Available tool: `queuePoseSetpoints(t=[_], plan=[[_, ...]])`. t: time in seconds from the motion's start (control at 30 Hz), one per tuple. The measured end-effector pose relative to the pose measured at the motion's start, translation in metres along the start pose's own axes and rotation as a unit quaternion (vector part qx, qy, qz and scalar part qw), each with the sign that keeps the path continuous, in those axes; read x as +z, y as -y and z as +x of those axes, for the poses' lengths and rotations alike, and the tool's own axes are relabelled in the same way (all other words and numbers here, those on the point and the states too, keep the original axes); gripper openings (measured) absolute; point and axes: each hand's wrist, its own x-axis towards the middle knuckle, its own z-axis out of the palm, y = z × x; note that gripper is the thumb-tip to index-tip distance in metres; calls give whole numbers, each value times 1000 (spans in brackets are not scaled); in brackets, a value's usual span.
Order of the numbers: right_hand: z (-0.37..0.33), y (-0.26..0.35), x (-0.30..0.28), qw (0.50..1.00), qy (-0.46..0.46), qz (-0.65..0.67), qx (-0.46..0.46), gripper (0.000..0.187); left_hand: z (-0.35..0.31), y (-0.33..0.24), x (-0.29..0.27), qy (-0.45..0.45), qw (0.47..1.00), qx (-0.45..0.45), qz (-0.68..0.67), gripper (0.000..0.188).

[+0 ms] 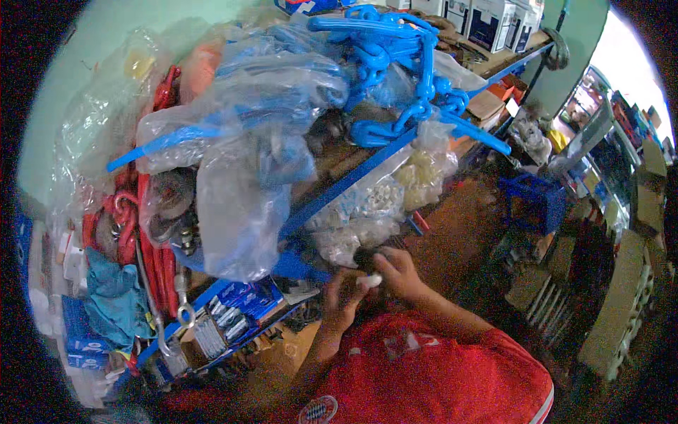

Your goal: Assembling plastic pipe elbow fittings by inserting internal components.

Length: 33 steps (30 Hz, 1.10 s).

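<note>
My left hand (340,300) and my right hand (399,272) come together low in front of my red shirt. A small white piece (369,281) sits between them, at the fingertips of my left hand; its kind is too small to tell. The right hand's fingers are curled in close to it, beside a dark patch that I cannot make out. Just beyond the hands, clear plastic bags (374,205) of small white and pale yellow parts rest on the shelf below the blue beam (346,185).
Heavy blue chain (424,92) and plastic-wrapped blue items (261,92) lie on the upper shelf. Red hooks and straps (152,261) hang at left, near a teal cloth (116,307). Blue boxes (247,300) fill a lower shelf. A blue stool (533,201) and cardboard (614,304) stand right.
</note>
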Motion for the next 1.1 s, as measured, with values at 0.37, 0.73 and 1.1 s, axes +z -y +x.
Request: queuePoseSetpoints(t=[0.37, 0.73, 1.1], plan=[[44, -78, -140, 991, -30, 10, 133, 41, 81, 61, 80, 60, 989, -128, 43, 28], [65, -85, -203, 983, 23, -181, -17, 30, 152, 92, 110, 0, 987, 8, 162, 20], [57, -96, -261, 967, -111, -224, -55, 27, 273, 259, 64, -162, 855, 225, 438, 21]])
